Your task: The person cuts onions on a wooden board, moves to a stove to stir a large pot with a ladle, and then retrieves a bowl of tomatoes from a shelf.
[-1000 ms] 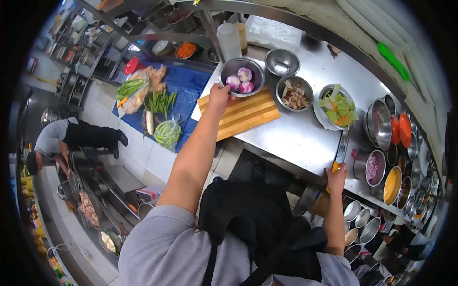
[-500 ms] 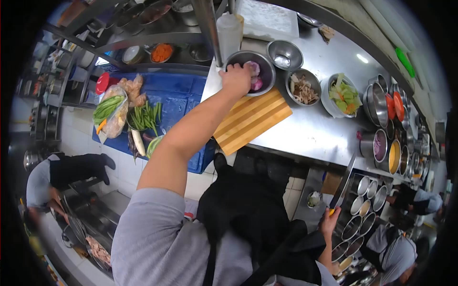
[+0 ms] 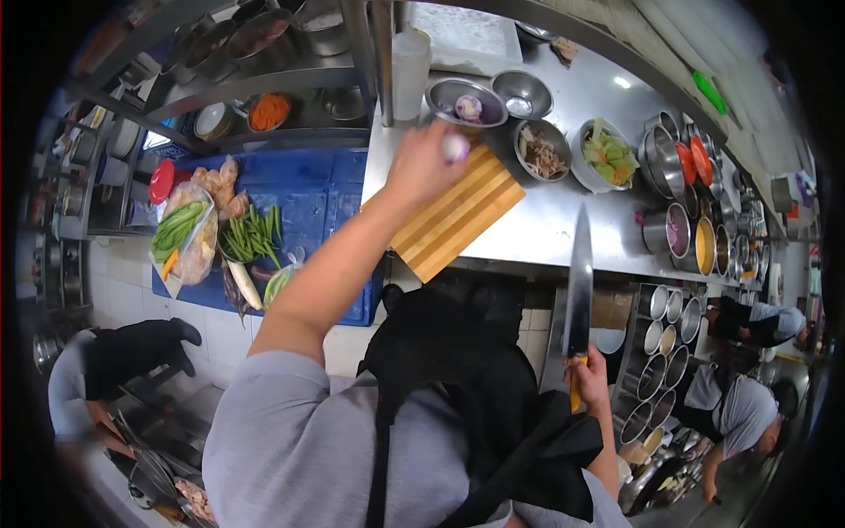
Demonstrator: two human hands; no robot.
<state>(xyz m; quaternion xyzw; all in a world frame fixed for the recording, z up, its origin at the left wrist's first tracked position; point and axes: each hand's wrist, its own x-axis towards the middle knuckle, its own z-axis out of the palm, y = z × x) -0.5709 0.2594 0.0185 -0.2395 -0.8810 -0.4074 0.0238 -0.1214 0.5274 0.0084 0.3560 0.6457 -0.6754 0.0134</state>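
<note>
My left hand (image 3: 425,165) is closed around a peeled purple onion (image 3: 454,148), above the upper left part of a striped wooden cutting board (image 3: 458,211). Just beyond it, a metal bowl (image 3: 440,95) holds another onion (image 3: 468,108). My right hand (image 3: 591,377) grips the yellow handle of a large knife (image 3: 579,295), whose blade points up and away in front of the counter's edge. A bowl of sliced mushroom-like pieces (image 3: 542,151) stands right of the board, beside an almost empty metal bowl (image 3: 522,94).
A white bowl of leafy vegetables (image 3: 609,158) and stacked metal pots (image 3: 662,163) line the steel counter (image 3: 546,229). Green beans (image 3: 251,236) and bagged vegetables (image 3: 185,231) lie on a blue surface at left. Co-workers are at lower left (image 3: 75,378) and lower right (image 3: 739,400).
My left hand has come out of the bowl toward me with an onion in it. My right hand has brought the knife leftward, its blade now more upright in view.
</note>
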